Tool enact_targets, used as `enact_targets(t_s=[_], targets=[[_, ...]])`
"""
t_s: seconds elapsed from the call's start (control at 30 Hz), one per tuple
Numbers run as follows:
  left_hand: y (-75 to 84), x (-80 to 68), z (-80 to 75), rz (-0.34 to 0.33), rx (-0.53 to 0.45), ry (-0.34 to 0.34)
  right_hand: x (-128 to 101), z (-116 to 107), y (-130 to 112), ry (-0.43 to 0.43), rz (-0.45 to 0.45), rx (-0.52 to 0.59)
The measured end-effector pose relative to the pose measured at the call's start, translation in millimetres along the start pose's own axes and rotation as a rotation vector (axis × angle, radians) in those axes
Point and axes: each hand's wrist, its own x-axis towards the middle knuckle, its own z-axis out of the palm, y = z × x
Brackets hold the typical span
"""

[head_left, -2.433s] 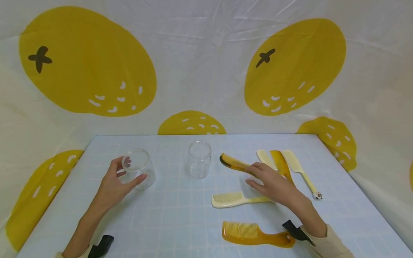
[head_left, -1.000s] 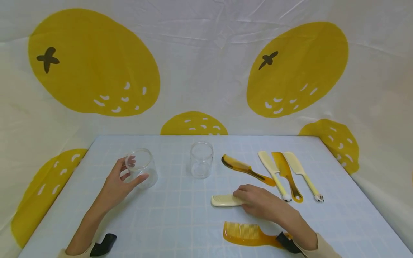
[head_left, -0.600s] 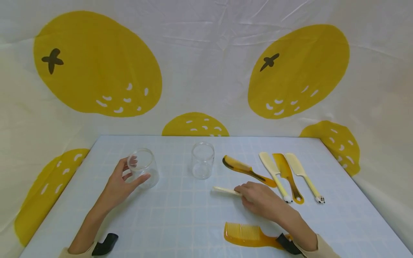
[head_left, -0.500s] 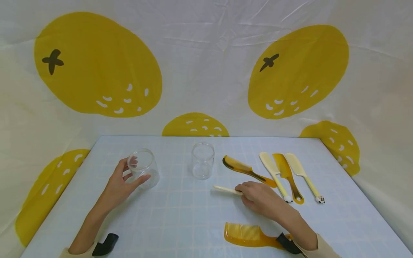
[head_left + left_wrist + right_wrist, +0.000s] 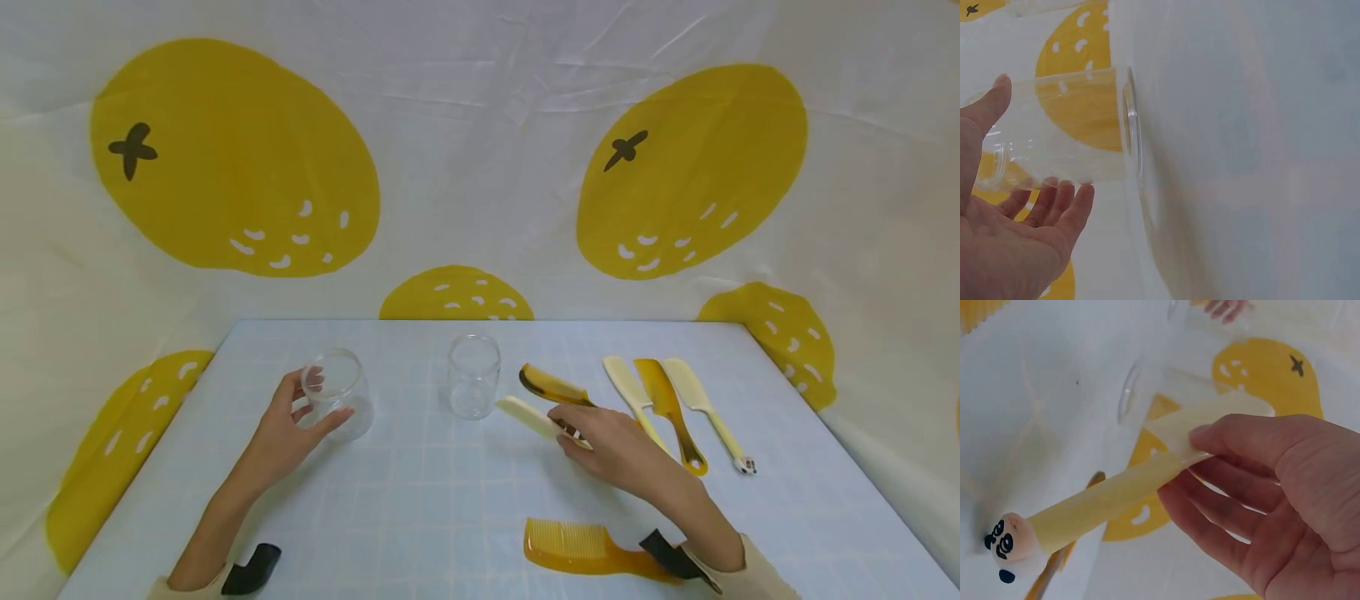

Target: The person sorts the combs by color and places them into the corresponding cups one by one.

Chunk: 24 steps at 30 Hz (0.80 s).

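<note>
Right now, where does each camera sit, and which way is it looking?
Head: worn on the head, facing forward and down at the table; the left hand, right hand and sleeves show.
Left wrist: worn there, facing the held glass cup; part of the left hand shows.
Right wrist: worn there, facing the cream comb; the right hand shows, with some left-hand fingers up top.
Head and left wrist share the glass cup.
</note>
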Motion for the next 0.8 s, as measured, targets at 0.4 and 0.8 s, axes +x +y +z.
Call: enact_targets(t_s=[0.4, 0.8], targets=[[-0.8, 0.4, 1.7, 0.005, -0.007, 0.006, 23, -18, -13, -0.008, 0.047, 0.295], [-3.5, 0.1, 2.9, 0.015, -0.036, 0.004, 43, -25, -38, 0.139, 0.009, 0.455]])
